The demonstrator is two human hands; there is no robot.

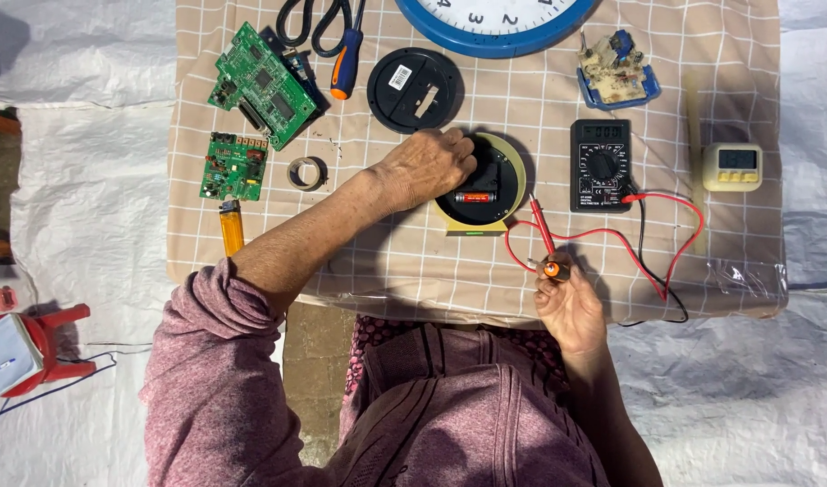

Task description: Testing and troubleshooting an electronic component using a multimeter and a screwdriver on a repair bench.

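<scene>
Here, near the centre of the frame, the left hand [427, 167] rests on the upper-left edge of a round clock body [482, 185] that lies face down on the checked cloth [413, 261]; its fingers curl over the black back, steadying rather than lifting it. A red battery [475, 196] already sits in the compartment at the lower middle of that back. Lower right of centre, the right hand [571, 307] is closed around a second, orange-ended battery [552, 269], pinched between thumb and fingertips, and the red probe [542, 225] of the multimeter [601, 165] stands just above it, its tip pointing toward the clock body — whether the same fingers also grip the probe cannot be told. The meter's red lead loops across the cloth at right, with the black lead beside it.

Judged by how things lie, the back is open, one cell is seated, and the meter is laid out with its leads attached; the cell in the right hand is not yet placed anywhere, and the separate round black cover [415, 90] at upper centre remains off.

Around these — two green circuit boards [260, 86] at upper left, scissors [316, 22], a screwdriver [344, 68], a tape roll [306, 173], a yellow lighter [231, 230], a blue-rimmed wall clock [494, 36] at the top edge, and a small timer [732, 165] at far right.
</scene>
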